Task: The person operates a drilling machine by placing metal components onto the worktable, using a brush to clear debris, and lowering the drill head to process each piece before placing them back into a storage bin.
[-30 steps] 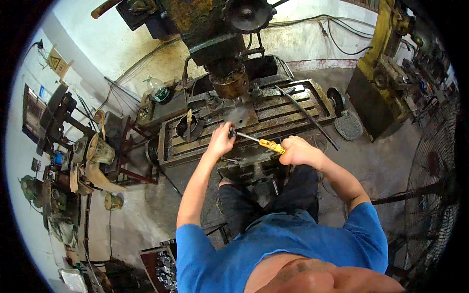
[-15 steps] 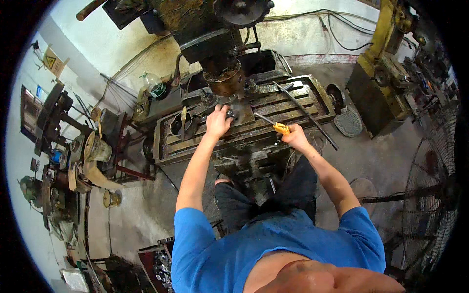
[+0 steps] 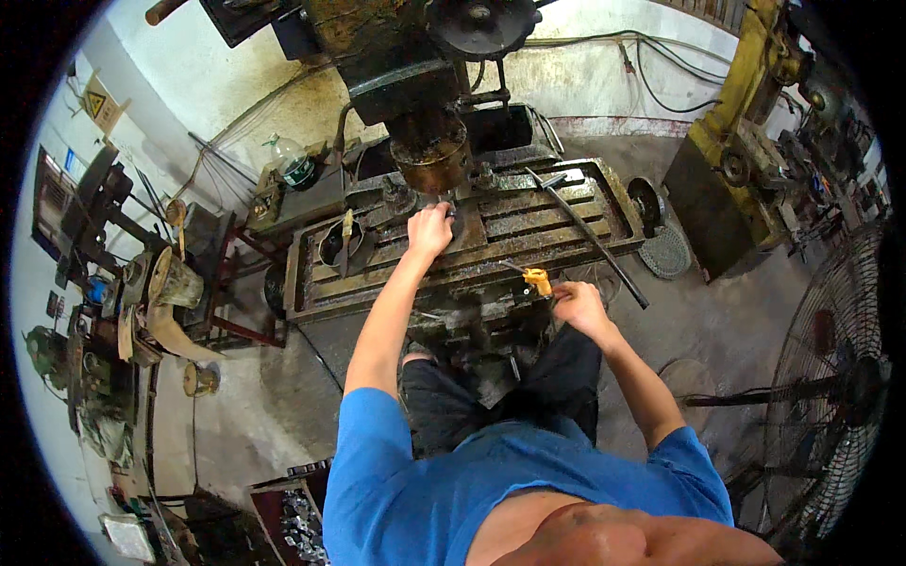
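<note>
My left hand point(image 3: 430, 230) is closed at the middle of the slotted machine table point(image 3: 552, 226), right below the machine's spindle point(image 3: 431, 160). Its fingers are round a small metal piece point(image 3: 451, 209), mostly hidden by them. Nearer to me and to the right, my right hand point(image 3: 582, 307) has its fingers closed at the handle end of a yellow air blow gun point(image 3: 537, 280). The gun's thin nozzle points left over the table's front edge.
A long bar with a cross handle point(image 3: 604, 247) lies across the table's right side and overhangs its front edge. Left of my left hand stands a dark pot point(image 3: 332, 247) with a brush in it. A caged fan point(image 3: 830, 377) stands at the right, a bin of metal parts point(image 3: 300, 524) at the lower left.
My right hand has drawn the blow gun back toward me and turned it, so the nozzle is farther from the spindle. My left hand's fingers have closed further round the metal piece.
</note>
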Demonstrator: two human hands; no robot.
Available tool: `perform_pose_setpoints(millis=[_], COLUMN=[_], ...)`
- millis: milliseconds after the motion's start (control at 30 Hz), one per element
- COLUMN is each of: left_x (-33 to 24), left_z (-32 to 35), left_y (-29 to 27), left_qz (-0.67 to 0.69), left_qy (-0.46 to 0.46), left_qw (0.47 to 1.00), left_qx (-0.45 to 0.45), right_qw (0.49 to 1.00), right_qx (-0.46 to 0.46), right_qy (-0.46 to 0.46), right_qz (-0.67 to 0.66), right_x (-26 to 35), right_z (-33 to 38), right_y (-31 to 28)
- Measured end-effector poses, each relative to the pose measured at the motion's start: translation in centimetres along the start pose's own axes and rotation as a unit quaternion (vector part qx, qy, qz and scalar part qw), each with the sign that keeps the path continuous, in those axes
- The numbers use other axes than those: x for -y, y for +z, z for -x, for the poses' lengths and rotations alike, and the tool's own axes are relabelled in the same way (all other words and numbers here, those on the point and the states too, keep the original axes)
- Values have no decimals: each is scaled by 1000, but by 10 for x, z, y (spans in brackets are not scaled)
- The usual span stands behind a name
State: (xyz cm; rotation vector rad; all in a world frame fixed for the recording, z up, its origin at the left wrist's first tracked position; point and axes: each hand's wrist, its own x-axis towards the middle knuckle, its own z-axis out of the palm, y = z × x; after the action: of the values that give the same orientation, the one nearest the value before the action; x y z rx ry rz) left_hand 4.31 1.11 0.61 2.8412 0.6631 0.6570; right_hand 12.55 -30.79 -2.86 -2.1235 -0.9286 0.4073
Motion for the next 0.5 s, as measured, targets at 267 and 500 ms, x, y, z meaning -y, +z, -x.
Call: perform_pose_setpoints(millis=[267, 500], left_x=[-12, -4], left_z=[-2, -12], left_y=[1, 2], left_qz=[17, 23], left_qy=[-22, -166], left_qw=[999, 985], left_qx=[-45, -29], right_qw=[977, 936], right_qx=[-27, -233], right_qy=[-118, -263], right_qz=[-174, -35], right_x=[31, 127], right_z=[17, -41], right_y=[-71, -193])
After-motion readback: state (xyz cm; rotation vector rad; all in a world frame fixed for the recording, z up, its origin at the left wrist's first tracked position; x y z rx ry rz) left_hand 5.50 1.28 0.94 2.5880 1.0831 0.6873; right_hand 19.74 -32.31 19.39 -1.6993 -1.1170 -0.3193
